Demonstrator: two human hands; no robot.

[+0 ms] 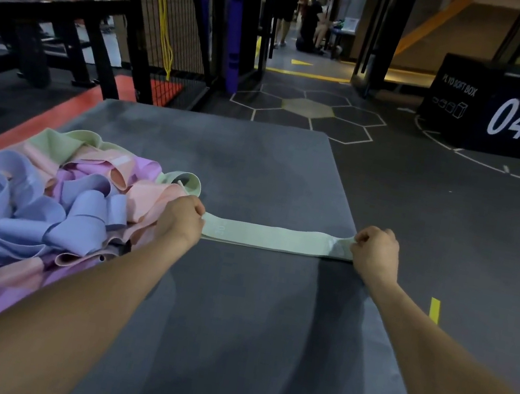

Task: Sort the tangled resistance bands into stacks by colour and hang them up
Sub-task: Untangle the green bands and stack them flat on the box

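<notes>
One pale green band [274, 237] lies flat and stretched out on the grey mat [257, 162], running from left to right across its middle. The left hand [181, 218] holds its left end and the right hand [375, 252] holds its right end. On both hands the fingers are curled over the fabric, with the knuckles up and the backs of the hands toward the camera. Both forearms are bare and reach forward from the bottom corners of the view, well apart from each other, so the band is kept straight between the two hands.

On the left part of the mat is one tangled pile of bands [52, 213]. It has four colours: blue, pink, lilac and pale green. The loops cross over each other so much that I cannot count the bands of each colour. The blue ones are mostly in front, the pink and lilac ones behind them, and green loops show at the far edge. The left hand is just beside this pile and its wrist touches the pink loops.

On the floor at the far right stands one black plyo box [506, 114] with the white number 04. At the far left, one yellow band [166, 9] hangs on a black wire fence [183, 29].
</notes>
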